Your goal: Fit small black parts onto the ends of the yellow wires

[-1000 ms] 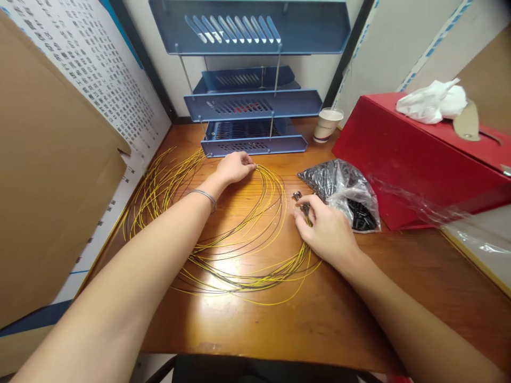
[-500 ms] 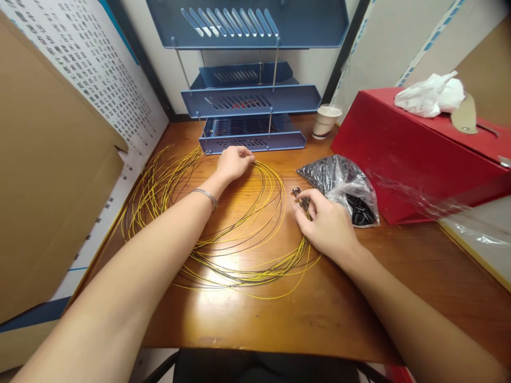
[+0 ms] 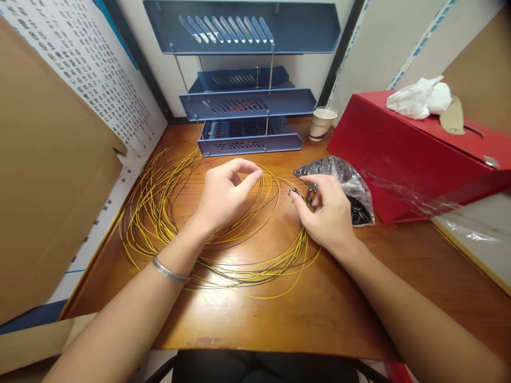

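A large loose coil of thin yellow and dark wires [image 3: 255, 274] lies on the wooden table. Over the coil's far right side, my left hand [image 3: 227, 194] has thumb and forefinger pinched together; a thin wire appears to run right from the fingertips. My right hand [image 3: 327, 210] curls around the bunched wire ends, where small dark and shiny metal end pieces [image 3: 294, 191] show by the thumb. Its thumb and forefinger tips are apart, while the other fingers are bent and partly hidden. Behind it lies a clear plastic bag of small black parts [image 3: 361, 210].
A blue tiered tray rack [image 3: 249, 143] stands at the back, with a paper cup [image 3: 321, 125] beside it. On the right is a red box [image 3: 371, 154] with crumpled white tissue [image 3: 417, 98] on top. Cardboard [image 3: 51, 175] borders the left side.
My left hand has come back toward me from beside the rack and is now pinched above the coil. My right hand stays near the wire ends, its forefinger lifted away from the thumb.
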A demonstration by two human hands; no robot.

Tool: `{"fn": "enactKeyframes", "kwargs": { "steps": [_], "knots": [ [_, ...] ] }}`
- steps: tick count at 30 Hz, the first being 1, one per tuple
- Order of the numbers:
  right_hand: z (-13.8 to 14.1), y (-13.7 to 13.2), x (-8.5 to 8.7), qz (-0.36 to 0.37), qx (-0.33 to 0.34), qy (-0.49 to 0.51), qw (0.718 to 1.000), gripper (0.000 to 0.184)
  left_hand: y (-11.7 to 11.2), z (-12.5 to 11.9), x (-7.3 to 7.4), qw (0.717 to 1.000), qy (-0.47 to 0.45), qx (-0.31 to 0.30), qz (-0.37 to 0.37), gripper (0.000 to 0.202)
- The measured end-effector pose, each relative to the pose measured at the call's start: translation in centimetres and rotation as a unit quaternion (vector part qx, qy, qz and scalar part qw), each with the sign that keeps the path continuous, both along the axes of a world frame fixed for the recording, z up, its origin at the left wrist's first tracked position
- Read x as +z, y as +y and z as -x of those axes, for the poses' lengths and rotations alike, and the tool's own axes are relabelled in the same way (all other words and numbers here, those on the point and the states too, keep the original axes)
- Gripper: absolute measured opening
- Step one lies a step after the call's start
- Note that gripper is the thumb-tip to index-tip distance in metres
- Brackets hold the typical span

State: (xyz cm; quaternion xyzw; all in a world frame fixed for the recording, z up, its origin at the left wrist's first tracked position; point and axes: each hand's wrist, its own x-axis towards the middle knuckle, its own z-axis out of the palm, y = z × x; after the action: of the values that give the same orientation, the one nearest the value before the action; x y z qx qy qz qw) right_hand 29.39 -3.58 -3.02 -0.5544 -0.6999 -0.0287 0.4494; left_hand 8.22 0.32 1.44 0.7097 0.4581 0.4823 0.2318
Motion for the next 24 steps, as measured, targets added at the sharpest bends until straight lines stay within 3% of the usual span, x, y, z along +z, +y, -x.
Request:
{"fn": "enactKeyframes", "kwargs": {
  "steps": [6, 11, 18, 24],
  "knots": [
    [0.7, -0.3, 0.3, -0.07, 0.103, 0.02, 0.992, 0.023, -1.8, -0.3, -1.5, 0.996, -0.059, -0.061, -0.028, 0.012],
    [1.1, -1.2, 0.7, -0.114, 0.143, 0.002, 0.983, 0.01, -2.5, -0.4, -2.3, 0.993, -0.081, -0.081, -0.013, 0.012],
    [1.2, -1.4, 0.4, -0.126, 0.157, 0.022, 0.979, 0.015, -2.7, -0.5, -1.7, 0.958, -0.179, -0.195, 0.112, 0.026],
    [1.7, -1.8, 0.5, -0.079, 0.164, 0.052, 0.982, 0.012, -2.7, -0.6, -1.6, 0.943, -0.211, -0.2, 0.164, 0.018]
  ]
}}
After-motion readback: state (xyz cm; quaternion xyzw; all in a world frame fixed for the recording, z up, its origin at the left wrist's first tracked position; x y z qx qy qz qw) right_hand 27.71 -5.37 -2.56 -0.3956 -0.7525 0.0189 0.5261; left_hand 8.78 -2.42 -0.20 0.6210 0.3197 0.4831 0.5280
